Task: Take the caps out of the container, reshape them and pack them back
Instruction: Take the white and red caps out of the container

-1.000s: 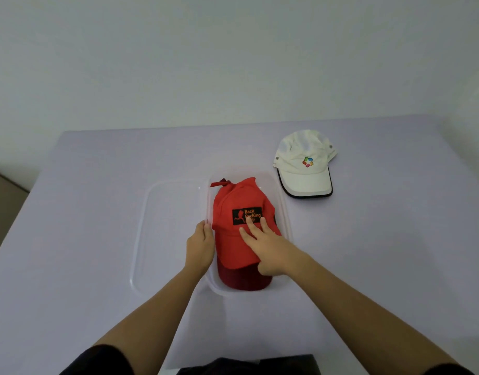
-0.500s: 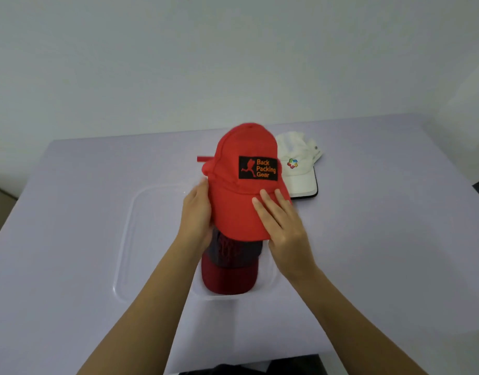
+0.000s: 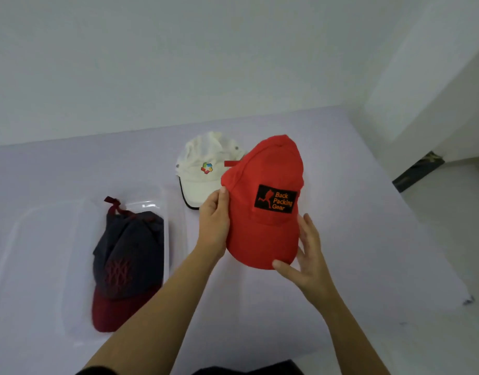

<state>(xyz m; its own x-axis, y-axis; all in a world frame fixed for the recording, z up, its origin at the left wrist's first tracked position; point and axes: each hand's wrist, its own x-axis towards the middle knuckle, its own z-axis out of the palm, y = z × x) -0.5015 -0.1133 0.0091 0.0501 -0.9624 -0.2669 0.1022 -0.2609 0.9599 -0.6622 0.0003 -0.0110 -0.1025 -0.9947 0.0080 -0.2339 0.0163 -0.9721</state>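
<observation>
I hold a red cap [image 3: 262, 185] with a black "Back Packing Gear" patch up above the table, right of the container. My left hand [image 3: 214, 226] grips its left side and my right hand [image 3: 307, 255] holds the brim's right edge from below. A dark navy cap with a maroon brim [image 3: 124, 266] lies in the clear plastic container [image 3: 176, 239] at the left. A white cap with a coloured logo [image 3: 203, 169] rests on the table behind my left hand, partly hidden by the red cap.
The clear container's lid [image 3: 35, 239] lies flat to the left of the container. The lilac table [image 3: 368, 253] runs to a white wall at the back and ends at an edge on the right, with floor beyond.
Both hands lifted the red cap out of the container and carried it right and up. The navy cap underneath is now uncovered. The view has shifted to the right.
</observation>
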